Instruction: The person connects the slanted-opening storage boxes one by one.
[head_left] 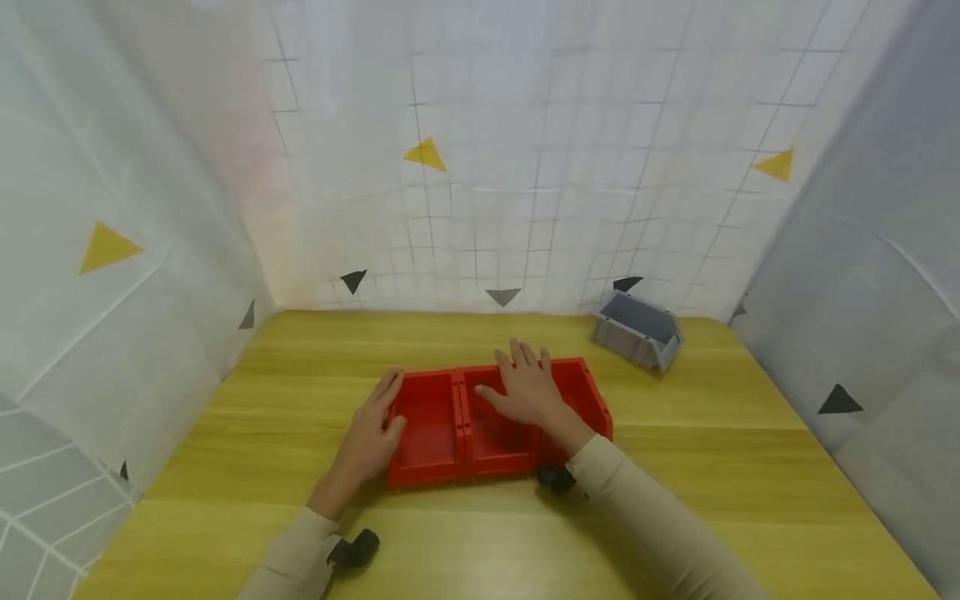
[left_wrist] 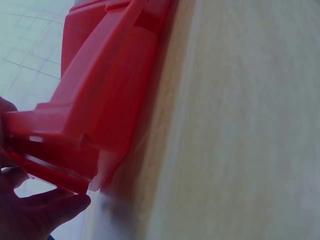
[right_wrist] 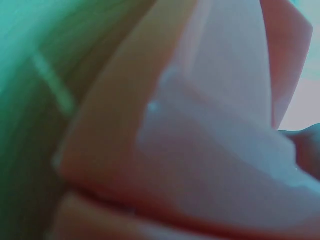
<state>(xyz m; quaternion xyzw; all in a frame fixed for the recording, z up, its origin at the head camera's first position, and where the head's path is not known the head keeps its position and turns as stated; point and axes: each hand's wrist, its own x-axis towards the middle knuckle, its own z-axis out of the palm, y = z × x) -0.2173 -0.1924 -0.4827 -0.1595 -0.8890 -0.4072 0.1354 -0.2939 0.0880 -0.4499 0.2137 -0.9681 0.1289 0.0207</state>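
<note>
Nearest, on the near side of the red bins (head_left: 495, 465): left sleeve (head_left: 296, 550) and right sleeve (head_left: 660, 525), both cut off. Also short of the bins: one black wrist device (head_left: 356, 550) beside the left cuff. Just before their near wall: a second black device (head_left: 555, 479), partly hidden by the right cuff.

At the bins' left end: left hand (head_left: 375, 433). Holds the end wall, fingers along the outside, thumb over the rim. Above the middle and right compartments: right hand (head_left: 528, 396). Spreads its fingers, tips reaching past the far rim; cannot tell whether pressing down or hovering. Under and between both hands: the red bins, three in a row on the wooden table (head_left: 465, 542). Hard to make out: the rightmost one, partly covered by hand and forearm.

Only from the left wrist: the bins' stepped wall from low down, with fingers at its corner. From the right wrist: just blurred pinkish walls, a dark seam, a cut-off sliver of hand beside them.

Beyond the bins, to their right and apart: a grey bin (head_left: 637, 329). Farthest, behind the bins: a pale curtain (head_left: 487, 208) with grid lines and yellow and dark triangles.
</note>
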